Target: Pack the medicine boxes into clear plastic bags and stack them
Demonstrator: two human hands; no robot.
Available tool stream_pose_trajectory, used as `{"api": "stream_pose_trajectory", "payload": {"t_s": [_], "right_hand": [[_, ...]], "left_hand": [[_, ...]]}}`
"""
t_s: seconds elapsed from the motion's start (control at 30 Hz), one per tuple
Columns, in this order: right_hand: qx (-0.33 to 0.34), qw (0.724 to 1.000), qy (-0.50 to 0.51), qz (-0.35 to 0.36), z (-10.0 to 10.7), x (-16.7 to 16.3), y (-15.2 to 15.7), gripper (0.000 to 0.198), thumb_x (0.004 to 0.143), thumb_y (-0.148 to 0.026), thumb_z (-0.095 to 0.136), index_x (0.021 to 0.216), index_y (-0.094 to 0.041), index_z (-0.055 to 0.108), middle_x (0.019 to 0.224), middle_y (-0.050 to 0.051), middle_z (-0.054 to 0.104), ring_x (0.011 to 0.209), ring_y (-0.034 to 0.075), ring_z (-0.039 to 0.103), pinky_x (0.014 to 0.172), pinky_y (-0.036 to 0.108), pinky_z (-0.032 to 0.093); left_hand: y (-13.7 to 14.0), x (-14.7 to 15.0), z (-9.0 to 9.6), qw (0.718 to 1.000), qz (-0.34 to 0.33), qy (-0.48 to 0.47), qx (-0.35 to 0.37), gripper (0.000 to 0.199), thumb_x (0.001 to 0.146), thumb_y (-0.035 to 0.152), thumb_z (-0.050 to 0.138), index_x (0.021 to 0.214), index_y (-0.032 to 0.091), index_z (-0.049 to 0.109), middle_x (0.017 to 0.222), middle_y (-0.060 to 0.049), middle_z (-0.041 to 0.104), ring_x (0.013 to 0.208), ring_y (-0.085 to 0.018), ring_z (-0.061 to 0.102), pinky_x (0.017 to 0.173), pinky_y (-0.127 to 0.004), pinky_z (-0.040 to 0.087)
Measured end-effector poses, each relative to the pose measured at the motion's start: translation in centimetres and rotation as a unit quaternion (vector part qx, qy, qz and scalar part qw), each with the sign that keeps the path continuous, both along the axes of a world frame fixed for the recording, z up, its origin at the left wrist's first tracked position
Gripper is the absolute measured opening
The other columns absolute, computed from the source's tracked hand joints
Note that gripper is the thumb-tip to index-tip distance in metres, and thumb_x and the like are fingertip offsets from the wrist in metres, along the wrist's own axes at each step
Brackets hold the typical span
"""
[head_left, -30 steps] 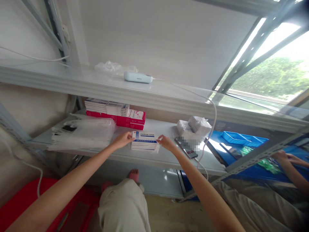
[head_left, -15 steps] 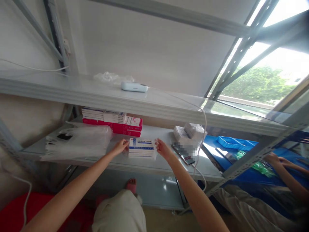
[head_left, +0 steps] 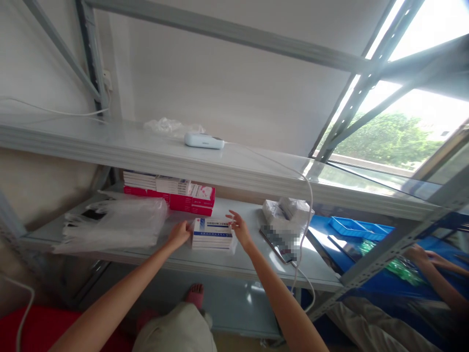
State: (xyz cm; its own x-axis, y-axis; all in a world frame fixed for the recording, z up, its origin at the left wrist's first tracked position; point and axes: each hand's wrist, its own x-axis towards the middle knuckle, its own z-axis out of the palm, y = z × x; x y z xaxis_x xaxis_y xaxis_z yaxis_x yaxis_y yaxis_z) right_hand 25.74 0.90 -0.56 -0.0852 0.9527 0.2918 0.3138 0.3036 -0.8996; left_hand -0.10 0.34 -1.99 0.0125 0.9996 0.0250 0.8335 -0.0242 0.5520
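Note:
A stack of white boxes with blue print (head_left: pixel 211 234) lies on the middle shelf between my hands. Clear plastic (head_left: pixel 233 243) shows along its right side, like a bag around the stack. My left hand (head_left: pixel 180 233) is at the left side of the stack, its fingers closed in a pinch, apparently on the edge of that plastic. Over the upper right corner of the stack is my right hand (head_left: pixel 240 230), with fingers apart and nothing visible in them.
Clear plastic bags (head_left: pixel 117 222) lie left. Behind stand red boxes (head_left: pixel 186 203) and white boxes (head_left: pixel 172 185). To the right are a plastic-wrapped bundle (head_left: pixel 289 210), a phone (head_left: pixel 280 247) and a hanging white cable (head_left: pixel 310 195). Another person's hands (head_left: pixel 421 256) work by a blue tray (head_left: pixel 361 227).
My right hand has spread its fingers and moved slightly left, over the stack's corner. The left hand has drawn a little left and closed more. The view has shifted a little.

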Motion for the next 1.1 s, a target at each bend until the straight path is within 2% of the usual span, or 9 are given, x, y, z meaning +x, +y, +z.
{"api": "stream_pose_trajectory", "payload": {"t_s": [0.13, 0.23, 0.33, 0.4, 0.47, 0.67, 0.83, 0.93, 1.1], "right_hand": [[0.062, 0.997, -0.042, 0.004, -0.2, -0.1, -0.2, 0.063, 0.075, -0.023, 0.051, 0.137, -0.028, 0.040, 0.128, 0.009, 0.060, 0.074, 0.017, 0.061, 0.069, 0.033, 0.050], [0.064, 0.996, -0.065, -0.015, -0.1, -0.5, -0.2, 0.055, 0.080, -0.026, 0.048, 0.135, -0.027, 0.044, 0.128, 0.008, 0.059, 0.074, 0.017, 0.060, 0.075, 0.036, 0.050], [0.054, 0.976, -0.209, -0.001, 0.5, -1.4, -0.2, 0.050, 0.082, -0.034, 0.053, 0.131, -0.028, 0.050, 0.131, 0.007, 0.055, 0.105, 0.024, 0.057, 0.095, 0.043, 0.042], [0.039, 0.947, -0.319, 0.024, 1.1, -1.9, -0.1, 0.057, 0.079, -0.044, 0.062, 0.133, -0.031, 0.049, 0.139, 0.007, 0.048, 0.127, 0.029, 0.042, 0.105, 0.049, 0.031], [0.021, 0.923, -0.381, 0.038, 1.6, -2.2, -0.1, 0.067, 0.076, -0.054, 0.065, 0.137, -0.033, 0.046, 0.142, 0.008, 0.044, 0.133, 0.031, 0.034, 0.107, 0.050, 0.026], [0.027, 0.891, -0.451, 0.052, 2.5, -1.2, -0.2, 0.084, 0.062, -0.062, 0.074, 0.136, -0.033, 0.047, 0.129, 0.010, 0.054, 0.119, 0.033, 0.048, 0.102, 0.049, 0.030], [0.054, 0.907, -0.416, -0.041, 1.4, -1.3, -1.2, 0.070, 0.069, -0.049, 0.075, 0.132, -0.030, 0.051, 0.132, 0.010, 0.052, 0.119, 0.031, 0.049, 0.098, 0.045, 0.037], [0.083, 0.925, -0.360, -0.094, 0.3, -1.3, -2.1, 0.057, 0.075, -0.040, 0.070, 0.128, -0.030, 0.053, 0.136, 0.007, 0.051, 0.123, 0.031, 0.046, 0.098, 0.044, 0.038], [0.082, 0.978, -0.167, -0.090, -0.3, 0.8, -3.5, 0.025, 0.085, -0.034, 0.050, 0.103, -0.025, 0.065, 0.095, 0.005, 0.070, 0.084, 0.023, 0.064, 0.080, 0.039, 0.049]], "left_hand": [[-0.4, 0.5, -0.3, 0.999, 0.043, -0.013, 0.022, 0.024, 0.089, 0.019, 0.043, 0.107, 0.015, 0.058, 0.102, -0.012, 0.070, 0.097, -0.022, 0.065, 0.078, -0.030, 0.046], [-0.3, 0.1, -0.3, 0.999, 0.027, -0.022, 0.026, 0.032, 0.091, 0.022, 0.041, 0.118, 0.018, 0.056, 0.103, -0.009, 0.070, 0.100, -0.022, 0.065, 0.080, -0.030, 0.046], [0.2, -0.7, 0.3, 0.998, -0.026, 0.041, 0.031, 0.028, 0.091, 0.034, 0.046, 0.104, 0.019, 0.065, 0.101, -0.011, 0.071, 0.100, -0.026, 0.065, 0.080, -0.033, 0.046], [0.7, -1.2, 0.8, 0.992, -0.058, 0.103, 0.052, 0.022, 0.087, 0.032, 0.053, 0.097, 0.018, 0.068, 0.099, -0.012, 0.071, 0.099, -0.027, 0.065, 0.082, -0.034, 0.046], [1.0, -1.4, 1.3, 0.985, -0.067, 0.139, 0.072, 0.020, 0.086, 0.027, 0.054, 0.094, 0.017, 0.069, 0.099, -0.014, 0.070, 0.101, -0.028, 0.063, 0.085, -0.035, 0.044], [0.0, -1.4, 3.2, 0.988, 0.069, 0.082, 0.109, 0.036, 0.095, 0.030, 0.035, 0.099, 0.016, 0.068, 0.096, -0.013, 0.071, 0.093, -0.026, 0.065, 0.077, -0.032, 0.044], [-2.9, -1.8, 3.4, 0.983, 0.052, 0.025, 0.175, 0.029, 0.095, 0.024, 0.037, 0.099, 0.018, 0.065, 0.100, -0.009, 0.071, 0.091, -0.023, 0.065, 0.076, -0.029, 0.043], [-4.4, -2.2, 3.1, 0.988, 0.041, -0.014, 0.150, 0.026, 0.095, 0.025, 0.039, 0.093, 0.019, 0.064, 0.091, -0.007, 0.073, 0.086, -0.021, 0.066, 0.074, -0.027, 0.042], [-5.6, -2.9, 3.5, 0.993, 0.011, -0.016, 0.114, 0.027, 0.092, 0.030, 0.043, 0.075, 0.020, 0.061, 0.077, -0.006, 0.072, 0.078, -0.021, 0.067, 0.069, -0.026, 0.041]]}}
